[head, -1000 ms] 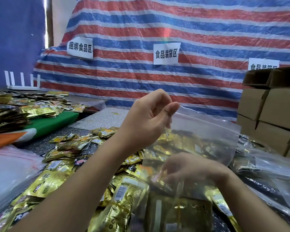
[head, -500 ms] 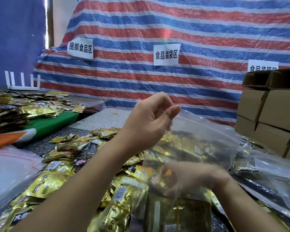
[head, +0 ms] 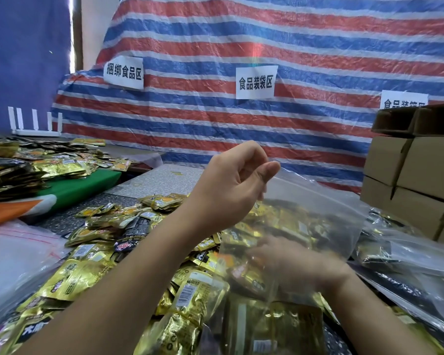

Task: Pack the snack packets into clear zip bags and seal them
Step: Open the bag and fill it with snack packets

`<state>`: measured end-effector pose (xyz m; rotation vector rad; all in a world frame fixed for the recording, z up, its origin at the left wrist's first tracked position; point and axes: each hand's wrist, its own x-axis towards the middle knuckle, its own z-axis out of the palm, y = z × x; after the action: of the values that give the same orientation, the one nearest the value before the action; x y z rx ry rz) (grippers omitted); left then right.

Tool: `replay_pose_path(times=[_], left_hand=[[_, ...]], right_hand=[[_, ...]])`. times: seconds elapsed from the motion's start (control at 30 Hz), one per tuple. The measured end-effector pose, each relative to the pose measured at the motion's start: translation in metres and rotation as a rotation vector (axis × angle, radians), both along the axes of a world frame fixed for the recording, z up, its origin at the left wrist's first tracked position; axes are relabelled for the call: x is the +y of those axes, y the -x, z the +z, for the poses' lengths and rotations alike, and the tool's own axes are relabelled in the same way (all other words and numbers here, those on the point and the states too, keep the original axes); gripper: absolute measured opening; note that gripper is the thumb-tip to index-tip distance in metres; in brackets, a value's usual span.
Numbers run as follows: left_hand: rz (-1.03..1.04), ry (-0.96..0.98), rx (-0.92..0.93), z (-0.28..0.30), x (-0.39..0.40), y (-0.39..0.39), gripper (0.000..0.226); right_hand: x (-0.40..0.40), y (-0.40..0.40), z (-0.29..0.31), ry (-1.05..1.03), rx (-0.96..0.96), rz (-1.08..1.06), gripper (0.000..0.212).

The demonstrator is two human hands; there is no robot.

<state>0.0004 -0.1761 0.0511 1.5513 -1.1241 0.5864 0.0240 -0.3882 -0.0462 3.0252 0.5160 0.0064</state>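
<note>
My left hand (head: 231, 185) is raised at the centre and pinches the top left corner of a clear zip bag (head: 315, 208), holding it up. My right hand (head: 287, 262) is inside the bag, seen blurred through the plastic; whether it grips anything there I cannot tell. Gold snack packets (head: 272, 326) lie in the bottom of the bag. Many loose gold and black snack packets (head: 108, 231) cover the table to the left and in front.
Stacked cardboard boxes (head: 415, 185) stand at the right. Filled clear bags (head: 405, 254) lie in front of them. A pile of empty zip bags (head: 13, 254) is at the left, past it a green board (head: 80, 185) and more packets (head: 8, 170). A striped tarp hangs behind.
My left hand has lifted the bag's corner slightly. My right hand has moved a little within the bag, towards the right.
</note>
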Motion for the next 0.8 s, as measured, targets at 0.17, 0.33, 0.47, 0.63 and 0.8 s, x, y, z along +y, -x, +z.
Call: replay_pose_path(times=[0.17, 0.33, 0.47, 0.63, 0.8], left_hand=[[-0.01, -0.004, 0.005, -0.001, -0.002, 0.0, 0.021], [-0.008, 0.009, 0.012, 0.0, -0.001, 0.0, 0.022], [-0.009, 0.007, 0.018, 0.0, 0.0, -0.001, 0.021], [-0.006, -0.005, 0.021, -0.001, -0.002, -0.001, 0.02], [-0.008, 0.0, 0.015, -0.001, -0.001, -0.001, 0.024]], right_hand=[[0.001, -0.006, -0.013, 0.028, -0.086, 0.078, 0.041], [0.003, -0.003, 0.001, 0.057, -0.045, 0.056, 0.048], [0.006, 0.0, 0.003, 0.024, 0.013, 0.047, 0.045], [0.01, -0.002, -0.001, 0.085, 0.068, -0.028, 0.056], [0.012, 0.003, 0.002, 0.139, -0.022, -0.026, 0.035]])
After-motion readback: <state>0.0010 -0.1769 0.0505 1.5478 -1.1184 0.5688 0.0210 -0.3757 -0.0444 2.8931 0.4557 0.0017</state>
